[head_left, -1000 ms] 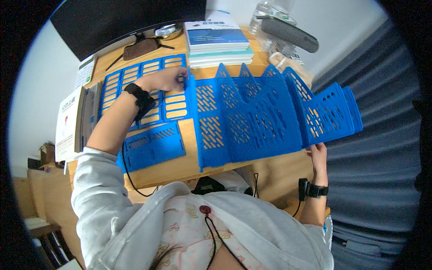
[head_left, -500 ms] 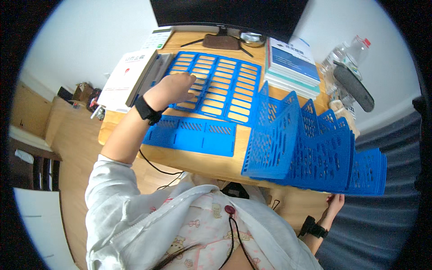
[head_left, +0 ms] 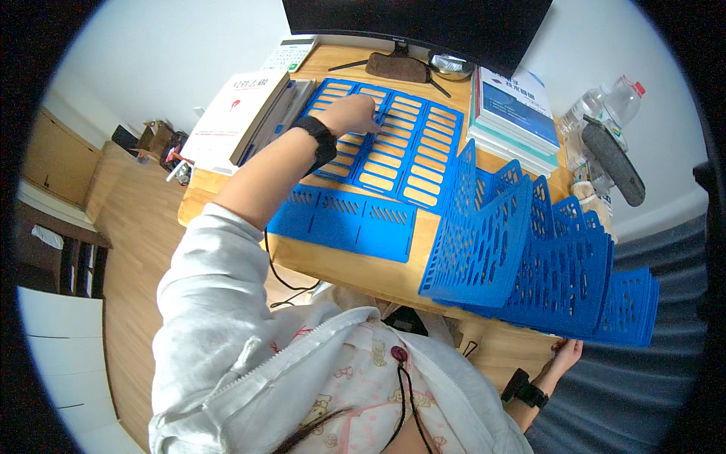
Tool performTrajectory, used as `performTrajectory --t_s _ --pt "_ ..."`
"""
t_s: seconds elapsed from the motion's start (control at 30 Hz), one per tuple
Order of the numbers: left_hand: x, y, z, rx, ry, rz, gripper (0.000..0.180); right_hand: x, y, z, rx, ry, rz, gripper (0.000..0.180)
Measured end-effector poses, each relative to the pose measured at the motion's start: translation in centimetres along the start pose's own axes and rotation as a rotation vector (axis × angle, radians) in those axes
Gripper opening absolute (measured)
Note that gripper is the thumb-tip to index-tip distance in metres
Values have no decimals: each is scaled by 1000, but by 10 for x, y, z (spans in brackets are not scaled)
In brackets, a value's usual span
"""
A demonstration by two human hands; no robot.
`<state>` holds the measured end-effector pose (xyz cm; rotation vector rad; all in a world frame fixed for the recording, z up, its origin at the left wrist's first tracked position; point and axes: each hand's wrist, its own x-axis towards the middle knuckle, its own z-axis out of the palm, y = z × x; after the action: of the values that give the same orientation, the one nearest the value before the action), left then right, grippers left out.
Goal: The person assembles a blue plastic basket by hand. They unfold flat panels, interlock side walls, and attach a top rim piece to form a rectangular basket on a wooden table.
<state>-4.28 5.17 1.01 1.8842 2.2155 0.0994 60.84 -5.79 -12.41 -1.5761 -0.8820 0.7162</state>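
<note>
My left hand (head_left: pixel 352 113), with a black watch on the wrist, rests fingers-down on a large flat blue slotted panel (head_left: pixel 412 155) lying on the wooden desk (head_left: pixel 355 271). A smaller blue base piece (head_left: pixel 344 219) lies nearer me, beside my forearm. My right hand (head_left: pixel 566 354), also with a black wristband, grips from below the lower edge of a fanned stack of upright blue perforated dividers (head_left: pixel 529 257). The stack hangs over the desk's near right edge. Most of my right hand's fingers are hidden behind the dividers.
A dark monitor (head_left: pixel 423 23) stands at the back with a dark pouch (head_left: pixel 397 66) under it. Stacked books (head_left: pixel 514 106) lie at back right, a white book (head_left: pixel 236 112) and a calculator (head_left: pixel 291 53) at left. Plastic bottles (head_left: pixel 605 106) and a grey handle-like object (head_left: pixel 612 160) are at far right.
The divider stack has swung off the slotted panel to the right and lower, past the desk edge, with my right hand under it. My left hand stays on the slotted panel.
</note>
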Motion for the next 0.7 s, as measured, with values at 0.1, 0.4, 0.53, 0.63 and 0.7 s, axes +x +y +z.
performTrajectory --t_s 0.1,0.4,0.53,0.63,0.7 --pt "7 7 5 9 15 -70 32 -2 1 2 -26 16 -30 12" --pt "15 14 8 168 -104 -70 36 8 17 5 12 174 -134 14" --pt "19 12 10 158 -143 -84 42 11 21 1 2 186 -18 13" --pt "20 13 13 122 -119 -112 46 9 23 2 8 197 -104 14" --pt "19 13 14 104 -87 -111 47 9 24 2 -4 204 -111 16"
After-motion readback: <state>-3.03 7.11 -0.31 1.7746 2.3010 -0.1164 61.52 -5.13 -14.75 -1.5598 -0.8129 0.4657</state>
